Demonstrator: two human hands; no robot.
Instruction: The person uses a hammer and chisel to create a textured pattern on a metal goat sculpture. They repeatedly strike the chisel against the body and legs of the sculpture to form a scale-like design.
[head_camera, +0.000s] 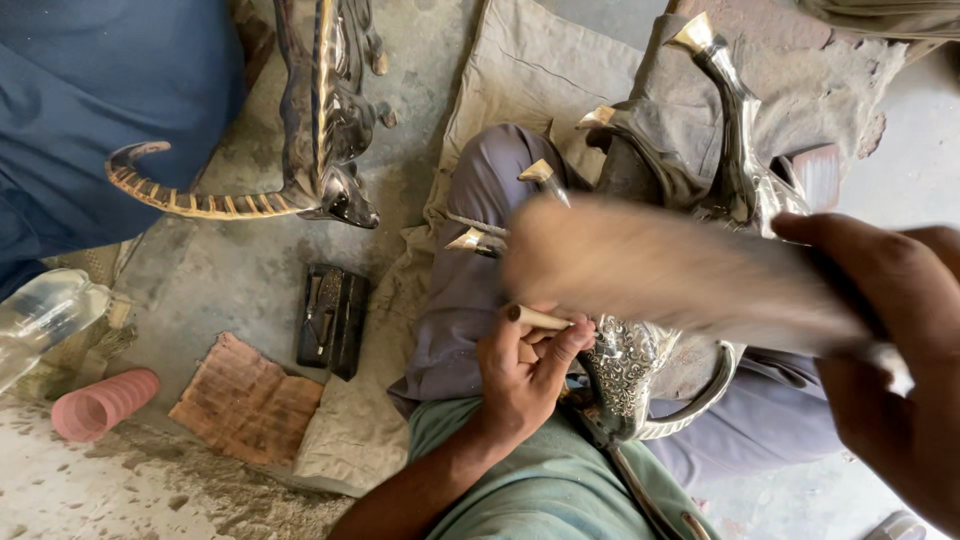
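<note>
Left hand (525, 365) is closed around a thin wooden stick (540, 319) and rests against the shiny embossed metal animal figure (640, 365) lying across the person's lap. Right hand (885, 335) is clamped on the handle of a big brush (660, 265), bristles all blurry, right over the figure. The figure's brass-tipped horns (700, 40) point up toward a dusty cushion (530, 70). Off to the left on the concrete floor (240, 270): a second dark figure with a long ribbed horn (210, 200), a small black box (332, 320), a scrap of brown card (245, 400), a pink ribbed cup (100, 405) and a clear plastic bottle (40, 315).
</note>
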